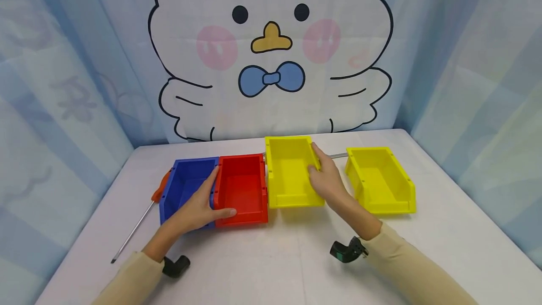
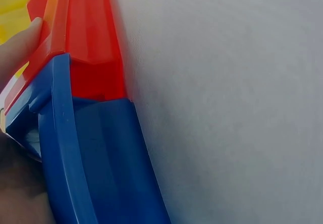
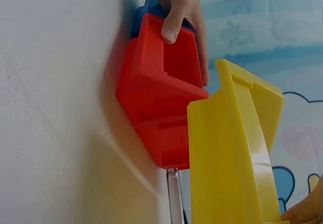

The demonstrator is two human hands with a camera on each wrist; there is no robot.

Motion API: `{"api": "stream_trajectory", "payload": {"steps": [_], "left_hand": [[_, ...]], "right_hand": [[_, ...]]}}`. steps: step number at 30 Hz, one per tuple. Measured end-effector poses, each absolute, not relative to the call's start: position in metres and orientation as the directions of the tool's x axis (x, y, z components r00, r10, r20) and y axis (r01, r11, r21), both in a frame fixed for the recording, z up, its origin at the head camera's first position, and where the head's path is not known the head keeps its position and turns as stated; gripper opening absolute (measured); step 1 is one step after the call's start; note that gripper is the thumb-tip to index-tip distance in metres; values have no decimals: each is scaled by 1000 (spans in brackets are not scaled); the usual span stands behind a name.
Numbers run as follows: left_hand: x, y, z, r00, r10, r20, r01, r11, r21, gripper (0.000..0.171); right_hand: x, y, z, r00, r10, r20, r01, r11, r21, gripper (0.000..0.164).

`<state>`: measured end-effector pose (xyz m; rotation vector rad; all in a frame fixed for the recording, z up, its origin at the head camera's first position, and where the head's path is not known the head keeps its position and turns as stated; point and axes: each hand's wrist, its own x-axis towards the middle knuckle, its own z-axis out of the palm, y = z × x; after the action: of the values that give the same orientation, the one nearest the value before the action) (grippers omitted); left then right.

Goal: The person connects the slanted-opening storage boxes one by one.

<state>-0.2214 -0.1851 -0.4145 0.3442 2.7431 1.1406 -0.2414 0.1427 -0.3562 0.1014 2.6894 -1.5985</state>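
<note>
A red bin (image 1: 241,189) stands against a blue bin (image 1: 188,185) on its left. My left hand (image 1: 195,213) rests on the red bin, its fingers stretched along the left rim and the thumb spread over the front part. To the right, my right hand (image 1: 328,178) grips the right wall of a yellow bin (image 1: 290,168), thumb inside. That yellow bin is raised off the table beside the red one, as the right wrist view shows. The left wrist view shows the front of the blue bin (image 2: 111,158) and the red bin (image 2: 93,37) touching.
A second yellow bin (image 1: 381,180) stands at the right. Left of the blue bin lies a screwdriver (image 1: 137,229) with an orange handle. A metal bar (image 1: 338,155) lies behind the raised bin, partly hidden. A printed curtain (image 1: 271,112) hangs behind the white table (image 1: 279,267).
</note>
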Motion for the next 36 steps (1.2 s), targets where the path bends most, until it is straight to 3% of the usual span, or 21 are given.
{"api": "stream_trajectory", "payload": {"steps": [25, 36], "left_hand": [[-221, -184, -415, -962, 269, -47, 155, 679, 718, 126], [-220, -184, -414, -962, 266, -56, 147, 681, 718, 126]], "right_hand": [[-243, 138, -361, -995, 53, -80, 95, 507, -857, 66], [-242, 140, -363, -999, -40, 9, -33, 650, -759, 67]]}}
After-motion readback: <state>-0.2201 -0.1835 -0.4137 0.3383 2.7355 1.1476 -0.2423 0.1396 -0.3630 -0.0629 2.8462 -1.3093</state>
